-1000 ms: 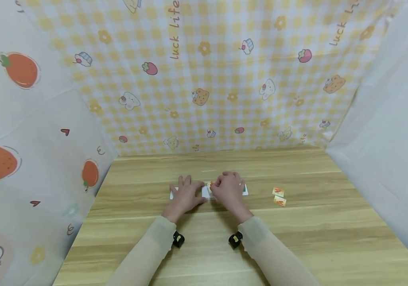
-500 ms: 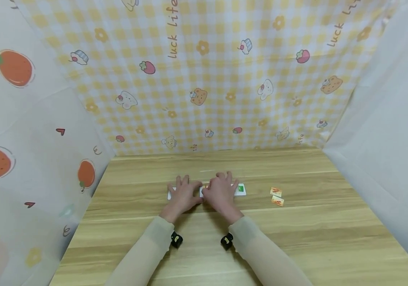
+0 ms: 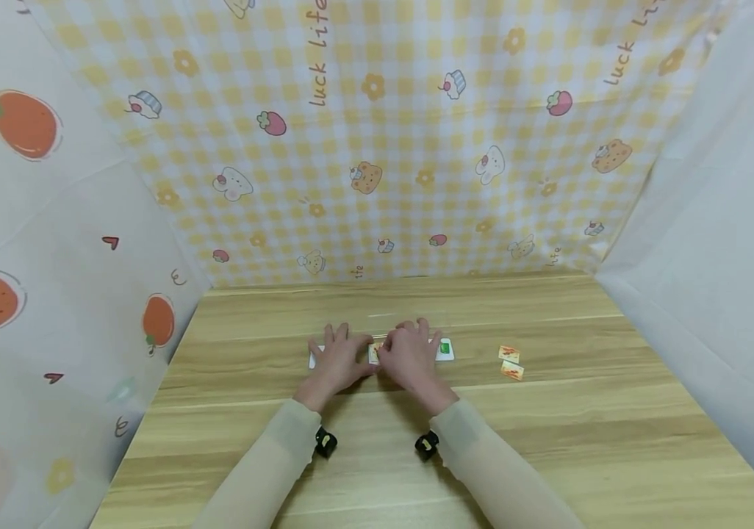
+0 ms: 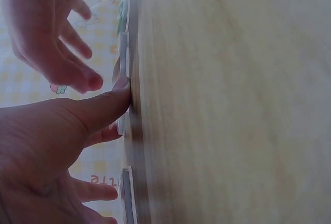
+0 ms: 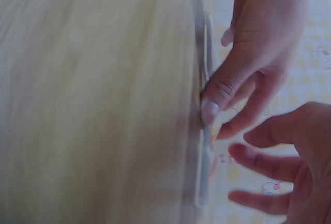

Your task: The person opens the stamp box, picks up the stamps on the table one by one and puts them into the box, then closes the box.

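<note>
In the head view, my left hand (image 3: pixel 334 364) lies over a row of thin white cards and grips the middle card by its near and far edges with thumb and finger. A small yellow-and-orange picture piece (image 3: pixel 375 353) lies on that middle card, partly covered by my right hand (image 3: pixel 411 358). The left wrist view shows my left thumb (image 4: pixel 106 107) against the edge of the card (image 4: pixel 124 53). In the right wrist view, the fingers of my right hand (image 5: pixel 305 162) are loosely bent, apart from the card and with nothing seen between them.
Two loose yellow picture pieces, an upper one (image 3: pixel 509 353) and a lower one (image 3: pixel 512 370), lie to the right. A white card with a green picture (image 3: pixel 444 349) ends the row. A checked cloth (image 3: pixel 370 220) hangs behind the wooden table (image 3: pixel 377 477).
My right hand has moved left over the middle card, uncovering the green-pictured card. The yellow picture piece has shifted left, close to my left hand, which keeps its grip.
</note>
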Motion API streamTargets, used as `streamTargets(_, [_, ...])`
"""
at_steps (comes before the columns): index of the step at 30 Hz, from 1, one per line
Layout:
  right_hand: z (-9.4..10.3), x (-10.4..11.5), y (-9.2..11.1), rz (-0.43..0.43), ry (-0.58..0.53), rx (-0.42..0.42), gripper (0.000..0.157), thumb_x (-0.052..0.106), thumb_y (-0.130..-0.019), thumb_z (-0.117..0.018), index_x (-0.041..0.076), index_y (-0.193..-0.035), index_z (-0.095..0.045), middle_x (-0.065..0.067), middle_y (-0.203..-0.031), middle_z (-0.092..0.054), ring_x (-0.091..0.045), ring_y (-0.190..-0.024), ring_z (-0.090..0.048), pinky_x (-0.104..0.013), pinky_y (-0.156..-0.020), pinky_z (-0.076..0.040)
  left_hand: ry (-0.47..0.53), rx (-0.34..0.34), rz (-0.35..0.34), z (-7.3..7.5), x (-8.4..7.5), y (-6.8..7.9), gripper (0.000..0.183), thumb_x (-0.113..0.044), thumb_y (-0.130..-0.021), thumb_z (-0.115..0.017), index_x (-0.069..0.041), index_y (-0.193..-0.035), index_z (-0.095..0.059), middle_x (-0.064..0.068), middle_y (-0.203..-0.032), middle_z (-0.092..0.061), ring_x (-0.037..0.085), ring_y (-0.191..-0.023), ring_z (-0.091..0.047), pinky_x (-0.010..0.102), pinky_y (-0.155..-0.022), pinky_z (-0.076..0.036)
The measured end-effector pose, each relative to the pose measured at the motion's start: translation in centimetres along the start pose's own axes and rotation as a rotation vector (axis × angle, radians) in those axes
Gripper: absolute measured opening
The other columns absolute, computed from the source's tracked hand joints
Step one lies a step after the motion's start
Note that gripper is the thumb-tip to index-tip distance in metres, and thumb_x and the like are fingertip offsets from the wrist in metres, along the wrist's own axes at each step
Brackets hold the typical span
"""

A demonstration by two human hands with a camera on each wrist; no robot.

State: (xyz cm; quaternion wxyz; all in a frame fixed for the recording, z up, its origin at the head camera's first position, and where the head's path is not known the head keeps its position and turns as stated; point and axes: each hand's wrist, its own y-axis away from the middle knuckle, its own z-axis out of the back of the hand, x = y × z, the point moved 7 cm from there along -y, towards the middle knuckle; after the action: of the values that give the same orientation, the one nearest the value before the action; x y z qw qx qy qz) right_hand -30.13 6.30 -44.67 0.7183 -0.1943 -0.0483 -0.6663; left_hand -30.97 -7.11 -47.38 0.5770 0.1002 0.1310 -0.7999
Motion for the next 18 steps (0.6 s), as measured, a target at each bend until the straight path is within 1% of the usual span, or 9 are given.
streamTargets(2, [0.4,0.2,0.1,0.086,-0.019,-0.001,0.019,0.032,-0.076,-0.061,0.029,-0.057,-0.062,0.002,-0.101,-0.062,-0.033,-0.115,-0.041,-0.062,-0.091,-0.024,-0.003,0.003,0.003,-0.1,0.0,0.0,0.061,-0.062,-0.067,-0.066,-0.034,-0.121,-0.056,0.019,-0.141,-0.031,0.051,-0.127,-0.014,0.075,-0.086,-0.009])
streamTargets(4, [0.8,0.4,0.4,0.184,-0.024,0.007,0.015,0.029,-0.077,-0.061,0.027,-0.063,-0.067,0.003,-0.100,-0.063,-0.031,-0.113,-0.044,-0.058,-0.091,-0.029,0.001,0.008,-0.001,-0.2,0.0,-0.1,0.061,-0.061,-0.068,-0.067,-0.034,-0.122,-0.056,0.019,-0.141,-0.030,0.051,-0.127,-0.014,0.076,-0.086,-0.008])
streamTargets(5, [0.9,0.5,0.6,0.238,-0.011,0.017,0.012,0.028,-0.077,-0.062,0.026,-0.068,-0.069,0.003,-0.101,-0.063,-0.031,-0.113,-0.044,-0.057,-0.091,-0.030,0.000,0.010,0.000,-0.2,0.0,-0.1,0.061,-0.060,-0.068,-0.067,-0.034,-0.122,-0.056,0.019,-0.141,-0.030,0.051,-0.128,-0.014,0.075,-0.087,-0.008])
streamTargets(7, [0.8,0.9,1.1,0.353,0.049,0.054,0.011,0.028,-0.079,-0.062,0.024,-0.082,-0.072,0.001,-0.109,-0.061,-0.034,-0.119,-0.040,-0.059,-0.093,-0.029,-0.004,0.019,0.004,-0.2,0.0,-0.1,0.061,-0.059,-0.069,-0.067,-0.034,-0.122,-0.055,0.019,-0.141,-0.030,0.050,-0.128,-0.014,0.075,-0.087,-0.009])
streamTargets(9, [0.5,1.3,1.8,0.464,0.122,0.099,0.018,0.027,-0.081,-0.064,0.024,-0.097,-0.070,0.001,-0.117,-0.058,-0.036,-0.123,-0.035,-0.062,-0.094,-0.027,-0.004,0.029,0.008,-0.2,0.1,0.0,0.060,-0.058,-0.069,-0.068,-0.034,-0.123,-0.055,0.019,-0.141,-0.030,0.050,-0.128,-0.014,0.075,-0.087,-0.008])
streamTargets(11, [0.1,1.7,2.4,0.557,0.193,0.135,0.030,0.028,-0.081,-0.065,0.025,-0.110,-0.065,0.000,-0.124,-0.054,-0.038,-0.125,-0.031,-0.064,-0.093,-0.025,-0.006,0.031,0.013,0.0,0.3,0.0,0.058,-0.056,-0.070,-0.068,-0.034,-0.122,-0.055,0.019,-0.141,-0.030,0.050,-0.128,-0.014,0.075,-0.087,-0.009])
streamTargets(12, [-0.1,1.8,2.7,0.591,0.221,0.146,0.036,0.029,-0.080,-0.066,0.026,-0.116,-0.062,0.000,-0.126,-0.052,-0.038,-0.126,-0.030,-0.065,-0.093,-0.024,-0.006,0.031,0.015,0.0,0.3,0.0,0.057,-0.055,-0.071,-0.068,-0.034,-0.122,-0.055,0.019,-0.141,-0.030,0.050,-0.128,-0.013,0.075,-0.087,-0.009])
streamTargets(14, [-0.3,2.1,3.0,0.621,0.258,0.158,0.045,0.029,-0.079,-0.068,0.026,-0.122,-0.057,0.000,-0.129,-0.050,-0.039,-0.127,-0.028,-0.066,-0.093,-0.023,-0.004,0.026,0.014,0.1,0.4,0.0,0.055,-0.054,-0.071,-0.069,-0.034,-0.121,-0.056,0.019,-0.141,-0.030,0.050,-0.128,-0.013,0.075,-0.087,-0.009])
streamTargets(18, [-0.7,2.1,3.0,0.617,0.299,0.183,0.060,0.031,-0.073,-0.073,0.027,-0.129,-0.051,-0.001,-0.133,-0.046,-0.041,-0.128,-0.026,-0.067,-0.093,-0.021,-0.002,0.029,0.009,-0.2,0.4,-0.1,0.055,-0.054,-0.071,-0.069,-0.035,-0.121,-0.056,0.018,-0.141,-0.030,0.050,-0.128,-0.013,0.076,-0.086,-0.009])
